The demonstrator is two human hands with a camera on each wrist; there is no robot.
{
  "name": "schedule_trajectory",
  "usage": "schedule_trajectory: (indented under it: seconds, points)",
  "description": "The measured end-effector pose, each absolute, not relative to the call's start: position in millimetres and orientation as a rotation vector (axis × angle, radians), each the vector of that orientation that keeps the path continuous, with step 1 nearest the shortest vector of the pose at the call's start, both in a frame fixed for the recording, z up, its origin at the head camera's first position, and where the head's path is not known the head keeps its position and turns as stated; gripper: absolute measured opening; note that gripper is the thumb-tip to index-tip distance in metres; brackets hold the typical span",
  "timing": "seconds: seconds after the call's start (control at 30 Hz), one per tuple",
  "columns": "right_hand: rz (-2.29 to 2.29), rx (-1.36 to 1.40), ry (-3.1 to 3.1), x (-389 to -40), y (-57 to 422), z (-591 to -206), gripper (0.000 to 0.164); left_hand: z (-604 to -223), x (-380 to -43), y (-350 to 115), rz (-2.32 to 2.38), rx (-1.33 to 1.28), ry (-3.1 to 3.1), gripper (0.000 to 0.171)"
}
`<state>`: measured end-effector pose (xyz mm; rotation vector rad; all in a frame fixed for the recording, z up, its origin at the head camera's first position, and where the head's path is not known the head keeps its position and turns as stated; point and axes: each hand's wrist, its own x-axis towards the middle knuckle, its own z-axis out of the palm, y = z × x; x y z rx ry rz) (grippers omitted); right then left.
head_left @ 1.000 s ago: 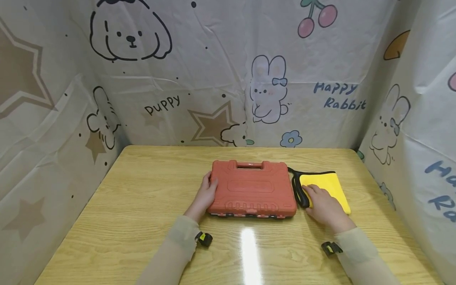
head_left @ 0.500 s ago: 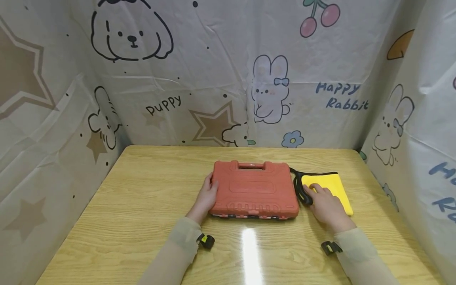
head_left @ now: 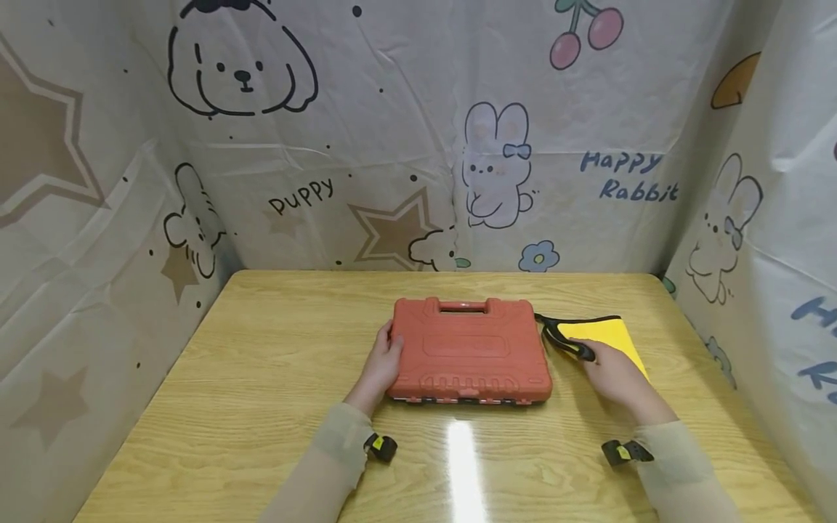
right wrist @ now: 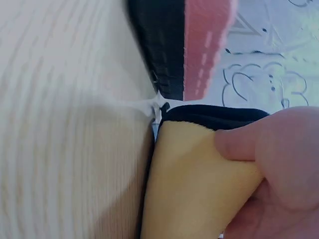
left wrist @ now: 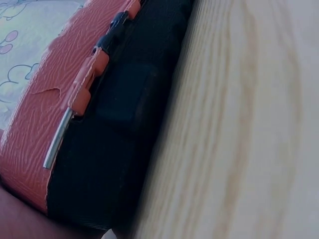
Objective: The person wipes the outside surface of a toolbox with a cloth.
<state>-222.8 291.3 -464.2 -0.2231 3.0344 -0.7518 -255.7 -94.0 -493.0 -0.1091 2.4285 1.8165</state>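
A red plastic carrying case [head_left: 467, 349] with a handle on its far side lies flat on the table. My left hand [head_left: 381, 367] grips its left end, thumb over the top edge. In the left wrist view the red lid [left wrist: 37, 134] meets a black lower half, with a metal hinge pin showing at the seam. Right of the case is a folded yellow cloth [head_left: 604, 333] with black edging. My right hand [head_left: 615, 374] pinches the cloth's near-left black edge between thumb and fingers. That edge is raised and folded back, as the right wrist view shows.
The wooden table [head_left: 281, 349] extends to the left and front of the case. A printed fabric backdrop [head_left: 366, 145] encloses the back and both sides. Each wrist wears a black strap [head_left: 381, 447]. Light reflects off the tabletop near the front.
My right hand has gone from resting on the cloth to pinching its black edge and lifting it up and to the right. The left hand stays on the case.
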Motion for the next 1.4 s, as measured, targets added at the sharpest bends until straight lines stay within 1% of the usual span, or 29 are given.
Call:
schedule_trajectory:
  seconds: [0.13, 0.3, 0.37, 0.5, 0.77, 0.83, 0.97, 1.07, 1.13, 1.33, 1.4]
  points:
    - [-0.841, -0.126, 3.011, -224.7, 298.2, -460.9, 0.042, -492.7, -255.2, -94.3, 1.826, -0.108, 2.426, 0.055]
    - [-0.961, -0.064, 2.948, -227.2, 308.0, -458.5, 0.055, -494.4, -255.7, -93.9, 1.828, -0.109, 2.427, 0.055]
    - [-0.979, -0.051, 2.931, -227.6, 310.5, -457.7, 0.063, -494.4, -256.0, -93.7, 1.828, -0.108, 2.429, 0.055]
    - [-0.966, -0.019, 2.917, -227.4, 312.3, -457.3, 0.073, -493.4, -256.1, -93.4, 1.826, -0.105, 2.434, 0.055]
    - [-0.888, -0.022, 2.909, -228.6, 310.7, -457.0, 0.071, -492.8, -256.5, -92.8, 1.837, -0.092, 2.422, 0.055]
    - [-0.877, -0.044, 2.913, -229.6, 309.5, -457.3, 0.066, -492.4, -256.2, -93.0, 1.843, -0.088, 2.42, 0.055]
    - [-0.898, -0.123, 2.944, -230.8, 306.2, -458.1, 0.048, -492.2, -255.6, -93.0, 1.844, -0.096, 2.422, 0.054]
    - [-0.903, -0.146, 2.962, -230.5, 303.9, -458.5, 0.041, -492.1, -255.0, -92.8, 1.837, -0.099, 2.428, 0.054]
    - [-0.881, -0.132, 2.963, -230.3, 302.4, -458.3, 0.044, -492.2, -255.2, -92.7, 1.836, -0.093, 2.431, 0.054]
    - [-0.787, -0.081, 2.943, -230.9, 299.7, -456.4, 0.067, -491.8, -255.8, -92.7, 1.817, -0.102, 2.442, 0.054]
    - [-0.792, -0.069, 2.944, -231.1, 300.3, -454.7, 0.07, -491.4, -256.1, -92.6, 1.816, -0.108, 2.443, 0.054]
